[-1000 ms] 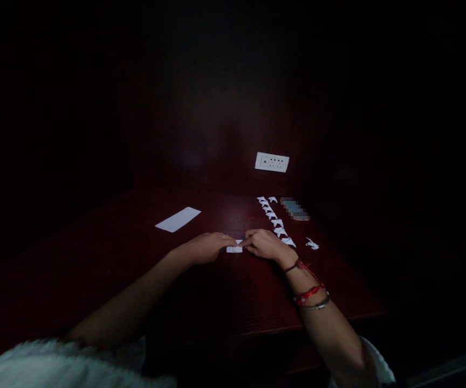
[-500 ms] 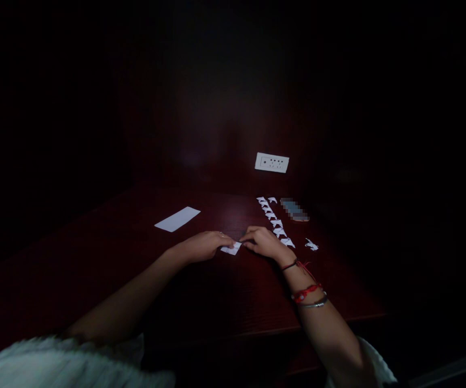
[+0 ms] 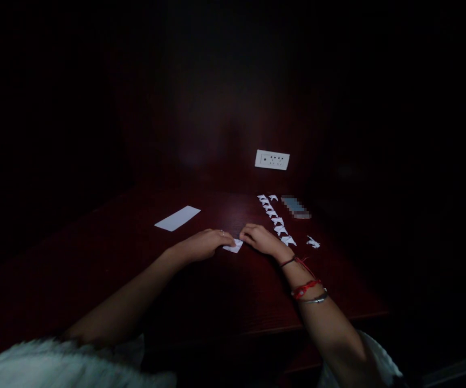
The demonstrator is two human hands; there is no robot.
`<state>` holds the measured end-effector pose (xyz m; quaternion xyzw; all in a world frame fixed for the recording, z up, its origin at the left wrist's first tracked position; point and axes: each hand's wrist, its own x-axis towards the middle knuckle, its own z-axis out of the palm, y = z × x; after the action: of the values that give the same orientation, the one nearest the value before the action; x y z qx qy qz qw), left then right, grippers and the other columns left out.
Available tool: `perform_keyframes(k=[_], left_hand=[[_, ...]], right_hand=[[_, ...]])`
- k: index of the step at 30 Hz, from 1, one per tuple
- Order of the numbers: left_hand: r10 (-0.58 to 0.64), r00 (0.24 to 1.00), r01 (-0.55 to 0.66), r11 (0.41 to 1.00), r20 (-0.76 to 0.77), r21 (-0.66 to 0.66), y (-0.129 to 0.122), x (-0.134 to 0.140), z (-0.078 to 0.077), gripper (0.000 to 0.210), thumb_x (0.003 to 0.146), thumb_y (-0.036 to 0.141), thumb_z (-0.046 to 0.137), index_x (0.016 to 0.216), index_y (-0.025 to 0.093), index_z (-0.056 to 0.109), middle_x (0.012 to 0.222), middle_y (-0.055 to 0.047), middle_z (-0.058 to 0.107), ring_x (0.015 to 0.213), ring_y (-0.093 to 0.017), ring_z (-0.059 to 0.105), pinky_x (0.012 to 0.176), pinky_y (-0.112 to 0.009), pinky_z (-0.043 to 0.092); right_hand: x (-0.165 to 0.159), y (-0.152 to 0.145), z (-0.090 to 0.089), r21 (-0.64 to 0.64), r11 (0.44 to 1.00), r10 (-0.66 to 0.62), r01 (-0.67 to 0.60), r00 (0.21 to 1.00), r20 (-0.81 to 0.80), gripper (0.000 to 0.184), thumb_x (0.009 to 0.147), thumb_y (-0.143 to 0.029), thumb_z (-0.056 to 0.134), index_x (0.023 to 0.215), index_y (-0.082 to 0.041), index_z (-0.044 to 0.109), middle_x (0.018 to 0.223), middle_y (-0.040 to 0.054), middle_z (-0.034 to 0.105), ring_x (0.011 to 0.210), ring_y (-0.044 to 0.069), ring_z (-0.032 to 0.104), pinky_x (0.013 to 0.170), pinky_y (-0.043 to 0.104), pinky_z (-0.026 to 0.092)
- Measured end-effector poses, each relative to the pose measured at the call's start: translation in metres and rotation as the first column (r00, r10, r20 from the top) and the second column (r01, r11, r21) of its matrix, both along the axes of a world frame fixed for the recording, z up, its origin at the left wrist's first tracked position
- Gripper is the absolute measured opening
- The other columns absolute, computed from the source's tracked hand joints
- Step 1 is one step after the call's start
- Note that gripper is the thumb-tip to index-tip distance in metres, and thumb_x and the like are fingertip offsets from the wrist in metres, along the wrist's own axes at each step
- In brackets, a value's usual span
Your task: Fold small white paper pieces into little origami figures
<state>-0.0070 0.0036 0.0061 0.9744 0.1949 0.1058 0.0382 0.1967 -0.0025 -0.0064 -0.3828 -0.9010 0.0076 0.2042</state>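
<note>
A small white folded piece of paper (image 3: 233, 247) lies on the dark red table (image 3: 241, 302) between my hands. My left hand (image 3: 206, 244) is closed on its left side, thumb pressed on the paper. At the paper's right edge, my right hand (image 3: 260, 238) has its fingers curled together; whatever lies between the fingertips is too small to make out. Just beyond the right hand runs a row of several small folded paper pieces (image 3: 278, 221). Further left rests a flat white paper strip (image 3: 177, 217).
One more folded paper piece (image 3: 313, 242) lies apart on the right. A pixelated flat rectangular object (image 3: 296, 207) sits behind it. On the back wall is a white power socket (image 3: 272, 159). The table's front edge runs below my hands; the surroundings are dark.
My right hand's fingers have drawn closer together at the paper's edge. The left hand stays on the paper. The whole view has shifted very slightly.
</note>
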Motion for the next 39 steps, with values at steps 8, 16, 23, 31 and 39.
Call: perform_keyframes(k=[8,16,23,31,39], left_hand=[[0.006,1.000,-0.007,1.000,-0.006,-0.013,-0.002,0.002,0.000,0.055,0.065,-0.006,0.034,0.107,0.028,0.045,0.110,0.003,0.048,0.100,-0.013,0.042,0.083,-0.025,0.030],[0.029,0.999,-0.029,0.999,-0.017,0.024,-0.005,0.006,-0.002,0.050,0.067,-0.005,0.035,0.104,0.026,0.046,0.108,0.002,0.049,0.099,-0.013,0.043,0.084,-0.025,0.030],[0.057,0.998,-0.055,0.998,-0.034,0.037,-0.008,0.007,-0.001,0.048,0.068,-0.004,0.034,0.104,0.025,0.045,0.107,0.001,0.049,0.097,-0.013,0.044,0.082,-0.025,0.031],[0.055,0.998,-0.055,0.998,-0.019,0.032,-0.006,0.006,-0.001,0.046,0.066,-0.003,0.035,0.101,0.024,0.047,0.103,0.001,0.050,0.093,-0.014,0.046,0.080,-0.025,0.033],[0.026,1.000,-0.026,1.000,-0.006,0.011,-0.004,0.002,-0.001,0.048,0.064,-0.004,0.034,0.101,0.024,0.047,0.106,0.002,0.049,0.096,-0.013,0.044,0.081,-0.024,0.031]], right_hand=[[-0.004,0.000,-0.007,0.013,0.994,-0.110,0.110,0.994,0.010,0.022,0.082,-0.024,0.031,0.078,-0.012,0.049,0.075,0.0046,0.049,0.069,0.009,0.045,0.067,0.021,0.034],[-0.006,0.003,-0.010,0.004,0.977,-0.214,0.214,0.974,0.073,0.023,0.081,-0.025,0.031,0.079,-0.012,0.050,0.076,0.0060,0.051,0.071,0.010,0.046,0.067,0.021,0.033],[-0.009,0.006,-0.012,-0.014,0.961,-0.273,0.275,0.959,0.068,0.024,0.081,-0.026,0.032,0.079,-0.012,0.051,0.079,0.0074,0.053,0.074,0.011,0.048,0.068,0.021,0.033],[-0.002,0.004,-0.006,-0.098,0.990,-0.108,0.100,0.991,-0.081,0.017,0.078,-0.021,0.039,0.077,-0.013,0.053,0.075,0.0035,0.054,0.069,0.008,0.047,0.064,0.019,0.034],[0.001,0.003,-0.004,-0.122,0.991,-0.067,0.048,0.985,-0.159,0.011,0.070,-0.017,0.050,0.078,-0.013,0.056,0.074,0.0021,0.052,0.068,0.008,0.046,0.063,0.018,0.034]])
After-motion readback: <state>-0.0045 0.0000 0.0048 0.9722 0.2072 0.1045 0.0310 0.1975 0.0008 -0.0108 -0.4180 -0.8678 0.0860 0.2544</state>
